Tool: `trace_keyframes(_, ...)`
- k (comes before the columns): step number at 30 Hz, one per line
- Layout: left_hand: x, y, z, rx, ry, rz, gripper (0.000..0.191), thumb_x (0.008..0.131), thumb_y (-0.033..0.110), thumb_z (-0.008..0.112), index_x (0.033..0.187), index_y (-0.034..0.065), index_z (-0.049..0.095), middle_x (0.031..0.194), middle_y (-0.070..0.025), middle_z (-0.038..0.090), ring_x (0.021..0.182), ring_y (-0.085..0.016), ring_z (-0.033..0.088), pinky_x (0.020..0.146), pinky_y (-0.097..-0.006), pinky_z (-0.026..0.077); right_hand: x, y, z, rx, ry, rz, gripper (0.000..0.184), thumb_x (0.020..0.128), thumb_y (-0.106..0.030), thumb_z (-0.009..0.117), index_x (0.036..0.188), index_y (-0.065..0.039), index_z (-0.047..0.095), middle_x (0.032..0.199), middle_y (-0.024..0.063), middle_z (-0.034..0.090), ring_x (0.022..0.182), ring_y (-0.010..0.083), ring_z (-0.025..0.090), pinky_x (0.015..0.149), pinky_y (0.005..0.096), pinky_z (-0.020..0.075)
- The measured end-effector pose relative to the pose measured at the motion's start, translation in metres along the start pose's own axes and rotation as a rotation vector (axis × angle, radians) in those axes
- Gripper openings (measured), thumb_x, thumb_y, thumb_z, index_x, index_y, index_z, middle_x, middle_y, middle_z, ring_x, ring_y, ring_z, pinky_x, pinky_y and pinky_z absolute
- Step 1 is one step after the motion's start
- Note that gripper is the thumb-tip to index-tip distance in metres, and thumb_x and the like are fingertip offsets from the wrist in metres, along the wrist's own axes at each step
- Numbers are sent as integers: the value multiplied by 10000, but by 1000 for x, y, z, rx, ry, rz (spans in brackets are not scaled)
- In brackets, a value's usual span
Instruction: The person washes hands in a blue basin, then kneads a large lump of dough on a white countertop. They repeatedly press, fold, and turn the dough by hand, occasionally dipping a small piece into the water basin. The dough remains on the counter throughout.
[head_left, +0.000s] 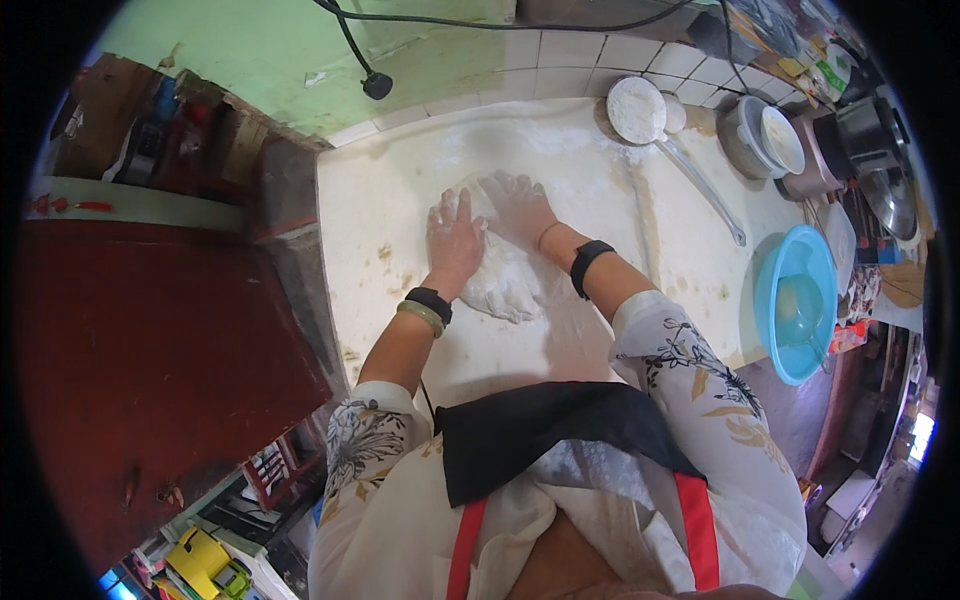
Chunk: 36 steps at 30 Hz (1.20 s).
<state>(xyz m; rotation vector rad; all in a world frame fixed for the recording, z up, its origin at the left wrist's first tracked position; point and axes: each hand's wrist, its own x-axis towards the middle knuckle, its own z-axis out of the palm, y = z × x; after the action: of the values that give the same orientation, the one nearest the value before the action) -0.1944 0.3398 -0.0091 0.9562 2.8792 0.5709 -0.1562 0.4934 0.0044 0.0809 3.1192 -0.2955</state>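
A large mound of pale, floury dough (510, 281) lies on the pale work board (390, 315) in front of me. My left hand (456, 236) presses on the dough's left side, its fingers spread and pointing away from me. On the dough's far right part rests my right hand (519, 206), fingers somewhat bent and dusted with flour. Motion blur softens the right hand's outline. Both palms hide parts of the dough, and the undersides of the fingers are out of sight.
A flour-filled ladle (637, 111) lies at the back right, its long handle pointing towards me. Bowls (750, 139) stand beyond it. At the right edge sits a blue plastic basin (765, 300) holding a smaller vessel. A plug (377, 85) hangs by the green wall. Dark red cabinet (165, 360) at left.
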Motion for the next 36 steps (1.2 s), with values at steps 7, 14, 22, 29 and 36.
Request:
trace_keyframes(7,42,-15,14,12,57,-91,476,878,289,545,1278,71,409,1238,-246,442,1024,-479,460,880,-513,419,51,15,14,88,-91,113,493,824,-448,559,1194,-127,504,1162,145,542,1017,329,571,810,431,476)
trace_keyframes(14,72,-50,-10,-848,20,-162,360,918,260,460,1209,47,458,997,-214,572,894,-292,563,776,-432,470,28,18,-14,246,56,-43,423,796,-280,629,1165,-101,526,1107,230,564,1039,389,552,837,443,475)
trace_keyframes(22,-48,32,-27,-54,-168,-10,564,855,360,561,1351,125,431,1375,-189,385,1297,-391,292,1054,-601,157,-140,10,-70,361,-44,-261,473,782,-350,646,1169,-97,548,1228,181,509,1144,382,462,1009,450,357)
trace_keyframes(29,-118,67,-30,130,-128,280,769,716,432,695,1371,162,395,1456,-182,220,1328,-443,169,977,-720,110,-121,14,-67,-25,-101,-401,918,598,-452,768,1376,-148,387,1385,164,387,1245,381,379,1003,603,291)
trace_keyframes(36,-36,47,-19,285,-197,207,1018,596,502,775,1424,170,285,1436,-151,277,1286,-398,280,974,-655,242,-66,39,-32,-44,-125,-225,859,665,-370,747,1395,-154,350,1367,147,412,1202,349,422,923,521,377)
